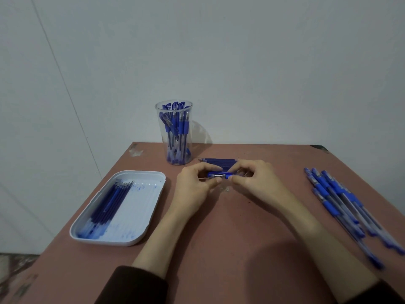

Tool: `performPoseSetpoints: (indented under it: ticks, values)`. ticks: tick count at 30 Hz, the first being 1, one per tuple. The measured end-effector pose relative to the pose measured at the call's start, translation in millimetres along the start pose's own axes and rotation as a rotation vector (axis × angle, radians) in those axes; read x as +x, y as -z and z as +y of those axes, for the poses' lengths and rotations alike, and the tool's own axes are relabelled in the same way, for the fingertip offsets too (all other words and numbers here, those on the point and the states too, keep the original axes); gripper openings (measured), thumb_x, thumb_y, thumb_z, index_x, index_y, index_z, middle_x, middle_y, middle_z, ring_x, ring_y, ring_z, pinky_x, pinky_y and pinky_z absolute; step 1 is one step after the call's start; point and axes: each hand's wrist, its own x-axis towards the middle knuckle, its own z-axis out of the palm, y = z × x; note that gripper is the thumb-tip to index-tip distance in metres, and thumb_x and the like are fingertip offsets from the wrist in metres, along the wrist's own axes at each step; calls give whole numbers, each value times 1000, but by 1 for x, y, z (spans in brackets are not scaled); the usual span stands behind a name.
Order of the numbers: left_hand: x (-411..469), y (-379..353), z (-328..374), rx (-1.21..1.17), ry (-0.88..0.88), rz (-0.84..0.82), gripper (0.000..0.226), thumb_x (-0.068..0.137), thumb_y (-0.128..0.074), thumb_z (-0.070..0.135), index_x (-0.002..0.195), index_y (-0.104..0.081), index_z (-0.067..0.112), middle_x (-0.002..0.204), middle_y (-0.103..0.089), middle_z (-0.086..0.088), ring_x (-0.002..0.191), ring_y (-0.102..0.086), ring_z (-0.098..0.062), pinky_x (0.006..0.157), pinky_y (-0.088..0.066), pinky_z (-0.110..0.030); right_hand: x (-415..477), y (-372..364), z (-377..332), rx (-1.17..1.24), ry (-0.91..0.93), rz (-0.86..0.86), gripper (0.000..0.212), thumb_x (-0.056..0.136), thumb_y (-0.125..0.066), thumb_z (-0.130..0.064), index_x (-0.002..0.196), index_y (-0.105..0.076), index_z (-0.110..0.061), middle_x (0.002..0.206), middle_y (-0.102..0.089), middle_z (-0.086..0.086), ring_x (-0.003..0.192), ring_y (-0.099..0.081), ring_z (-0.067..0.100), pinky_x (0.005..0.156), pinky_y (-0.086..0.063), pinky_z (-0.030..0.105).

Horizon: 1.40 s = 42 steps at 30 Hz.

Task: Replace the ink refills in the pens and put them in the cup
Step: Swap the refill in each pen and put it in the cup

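Over the middle of the table, both hands hold one blue pen [220, 175] level. My left hand [195, 185] pinches its left end, and my right hand [255, 179] pinches the right end by the blue grip. Just behind the hands lies a row of dark blue refills [219, 161]. A clear plastic cup [175, 133] at the back holds several blue pens. Several more blue pens [346, 205] lie in a loose pile on the right.
A white tray [140, 218] at the left holds several blue refills [109, 200] along its left side and has ink smears. The brown table [219, 249] stands against a pale wall, with its left edge close to the tray.
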Motion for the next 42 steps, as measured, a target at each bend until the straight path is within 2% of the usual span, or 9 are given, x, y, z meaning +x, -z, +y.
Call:
performPoseSetpoints:
  ticks: [4,7,9,13,19,27,34,40,42]
  values:
    - [-1,1,2,-37,-23,-37,29,76,-73,-3,79,-70,26,78,-70,2,73,-65,-11,71,-55,-24,-3,0,-3,104,-13,-82,11,85,-65,-37,80,-71,-31,72,-64,1,67,-56,15,66,-42,29]
    - [-4,1,5,-71,-79,-112,26,76,-72,-5,79,-71,21,79,-71,-1,78,-67,-14,73,-54,-24,-7,-1,-7,104,-50,-99,47,77,-53,-72,70,-70,-28,57,-56,-9,57,-48,6,59,-34,24]
    - [-6,-1,7,-91,-107,-161,30,74,-69,-10,82,-72,19,81,-72,-2,81,-67,-15,75,-55,-26,-11,-2,-12,85,-72,-136,54,70,-52,-76,69,-71,-26,53,-59,-17,56,-51,1,59,-32,19]
    - [-8,-4,10,-175,-92,-179,43,73,-65,-18,91,-70,21,82,-74,1,76,-68,-10,67,-55,-22,-13,-2,-13,100,-41,-150,42,75,-62,-65,71,-73,-25,58,-66,-16,57,-56,-2,59,-36,16]
    - [-8,-4,12,-248,-117,-148,45,73,-69,-14,100,-67,22,91,-73,-1,85,-67,-10,74,-54,-22,-10,-7,-10,64,24,14,54,69,-49,-74,61,-59,-22,55,-57,-10,56,-51,8,59,-42,34]
    - [0,-3,-2,-109,-156,13,56,76,-76,4,119,-56,33,120,-60,6,101,-59,-12,77,-47,-13,-11,1,-13,-69,13,94,26,74,-56,-58,84,-60,-35,76,-70,-4,81,-61,14,78,-47,35]
    - [1,0,-5,-41,-180,164,53,74,-65,23,124,-52,36,125,-54,5,109,-56,-9,87,-49,-26,-10,-4,-13,-8,57,140,29,88,-51,-56,81,-60,-29,68,-63,-7,67,-56,11,66,-41,33]
    - [8,21,12,270,-282,343,58,78,-66,3,131,-50,20,123,-49,1,111,-50,-16,97,-44,-35,7,-3,-23,139,134,109,19,97,-48,-19,89,-53,-36,74,-56,-16,67,-52,1,65,-40,17]
    - [24,35,19,360,-231,372,69,75,-71,9,138,-43,17,132,-46,-7,120,-44,-22,104,-36,-36,21,2,-42,256,140,130,22,97,-48,-16,88,-50,-36,73,-60,-10,69,-57,15,73,-47,31]
